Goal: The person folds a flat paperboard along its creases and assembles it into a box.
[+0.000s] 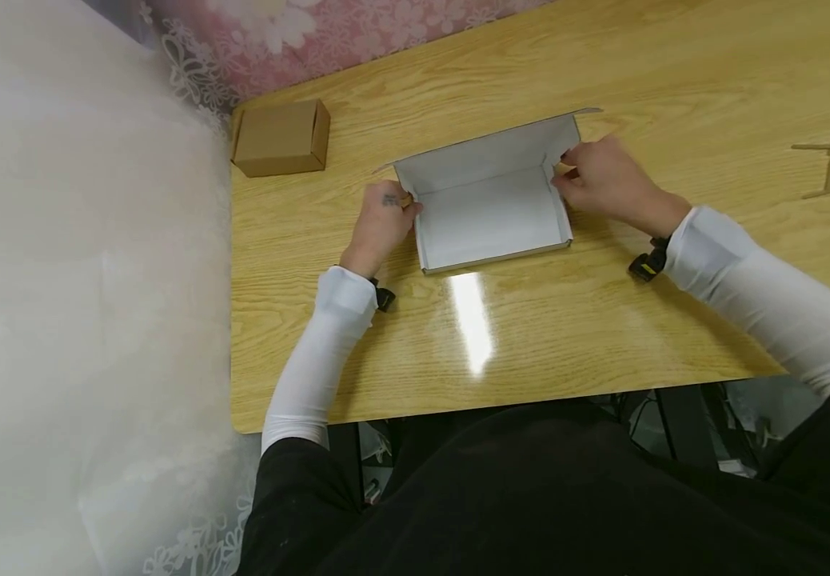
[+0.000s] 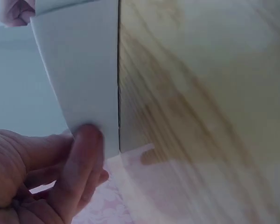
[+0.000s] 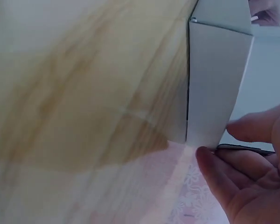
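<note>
An open white cardboard box lies on the wooden table, its inside facing up and its back panel standing raised. My left hand pinches the left side near the back corner. In the left wrist view a fingertip presses the outer face of the white side wall, with the thumb partly hidden behind it. Across the box, my right hand pinches the right side near its back corner. The right wrist view has the thumb at the edge of that side wall and the fingers at its end.
A closed brown cardboard box sits at the table's back left corner. Several thin wooden sticks lie at the far right. A pink floral cloth borders the back edge, and a pale sheet hangs along the left.
</note>
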Tool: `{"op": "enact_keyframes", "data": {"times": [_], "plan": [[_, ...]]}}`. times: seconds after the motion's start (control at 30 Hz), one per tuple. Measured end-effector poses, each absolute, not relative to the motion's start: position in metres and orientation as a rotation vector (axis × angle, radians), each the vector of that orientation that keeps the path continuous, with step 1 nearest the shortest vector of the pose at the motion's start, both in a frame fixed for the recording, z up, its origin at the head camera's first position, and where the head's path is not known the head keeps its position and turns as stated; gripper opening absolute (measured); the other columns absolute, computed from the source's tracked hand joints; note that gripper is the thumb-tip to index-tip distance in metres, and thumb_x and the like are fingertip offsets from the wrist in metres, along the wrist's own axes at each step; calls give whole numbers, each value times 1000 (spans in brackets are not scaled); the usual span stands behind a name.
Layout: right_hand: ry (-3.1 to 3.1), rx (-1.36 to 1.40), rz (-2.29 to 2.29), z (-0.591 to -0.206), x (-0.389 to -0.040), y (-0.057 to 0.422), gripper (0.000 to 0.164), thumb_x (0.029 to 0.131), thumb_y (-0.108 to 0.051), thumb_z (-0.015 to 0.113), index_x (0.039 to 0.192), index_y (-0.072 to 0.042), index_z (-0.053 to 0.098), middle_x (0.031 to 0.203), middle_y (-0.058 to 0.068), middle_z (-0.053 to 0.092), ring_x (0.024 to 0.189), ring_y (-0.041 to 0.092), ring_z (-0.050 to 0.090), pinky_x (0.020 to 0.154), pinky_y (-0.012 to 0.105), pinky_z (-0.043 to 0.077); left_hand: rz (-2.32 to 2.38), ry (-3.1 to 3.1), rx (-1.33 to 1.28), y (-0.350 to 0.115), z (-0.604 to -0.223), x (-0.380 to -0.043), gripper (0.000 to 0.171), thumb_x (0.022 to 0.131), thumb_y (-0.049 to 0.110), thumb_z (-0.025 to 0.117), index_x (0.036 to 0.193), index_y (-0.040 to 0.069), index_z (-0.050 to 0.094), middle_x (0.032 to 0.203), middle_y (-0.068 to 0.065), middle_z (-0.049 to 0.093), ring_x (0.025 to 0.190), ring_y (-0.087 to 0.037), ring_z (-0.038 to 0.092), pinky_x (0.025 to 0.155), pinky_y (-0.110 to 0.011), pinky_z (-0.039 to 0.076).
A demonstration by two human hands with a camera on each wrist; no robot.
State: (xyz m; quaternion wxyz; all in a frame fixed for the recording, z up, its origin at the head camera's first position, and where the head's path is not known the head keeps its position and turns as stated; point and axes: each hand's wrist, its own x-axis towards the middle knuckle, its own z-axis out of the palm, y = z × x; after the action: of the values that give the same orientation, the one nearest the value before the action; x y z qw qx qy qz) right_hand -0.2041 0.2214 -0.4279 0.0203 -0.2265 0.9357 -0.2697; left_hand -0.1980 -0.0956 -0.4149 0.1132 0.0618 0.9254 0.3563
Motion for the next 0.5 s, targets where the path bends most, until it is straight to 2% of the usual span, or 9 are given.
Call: {"op": "enact_keyframes", "data": {"times": [0.07, 0.13, 0.23, 0.37, 0.5], "plan": [[2905, -776, -782, -427, -203, 221, 21, 87, -8, 57, 79, 10, 63, 66, 24, 64, 72, 38, 66, 62, 48, 53, 987, 2757, 221, -95, -414, -197, 37, 91, 11, 62, 58, 8, 44, 60, -4, 49, 49, -13, 45, 46, -23, 37], [2903, -840, -749, -427, -203, 221, 19, 88, -8, 57, 79, 9, 61, 63, 23, 63, 70, 39, 66, 68, 49, 52, 991, 2770, 252, -95, -415, -196, 43, 91, 11, 61, 56, 10, 36, 59, -5, 47, 48, -14, 44, 45, -23, 36], [2901, -944, -746, -430, -205, 226, 18, 87, -7, 58, 80, 10, 61, 67, 25, 64, 66, 37, 65, 67, 49, 50, 1083, 2750, 260, -97, -420, -196, 35, 91, 11, 62, 60, 5, 48, 63, -7, 52, 51, -17, 53, 47, -23, 40], [2904, -1055, -764, -434, -206, 232, 16, 85, -7, 62, 78, 8, 60, 61, 18, 61, 58, 32, 63, 56, 44, 48, 1172, 2709, 206, -100, -425, -197, 17, 90, 13, 64, 82, -2, 67, 78, -11, 67, 63, -20, 66, 54, -23, 50], [2892, -1065, -785, -434, -206, 232, 15, 85, -6, 62, 79, 6, 58, 56, 14, 57, 55, 30, 62, 55, 42, 46, 1152, 2708, 168, -99, -425, -198, 18, 89, 15, 65, 93, -2, 69, 82, -12, 69, 64, -19, 68, 55, -24, 52]]}}
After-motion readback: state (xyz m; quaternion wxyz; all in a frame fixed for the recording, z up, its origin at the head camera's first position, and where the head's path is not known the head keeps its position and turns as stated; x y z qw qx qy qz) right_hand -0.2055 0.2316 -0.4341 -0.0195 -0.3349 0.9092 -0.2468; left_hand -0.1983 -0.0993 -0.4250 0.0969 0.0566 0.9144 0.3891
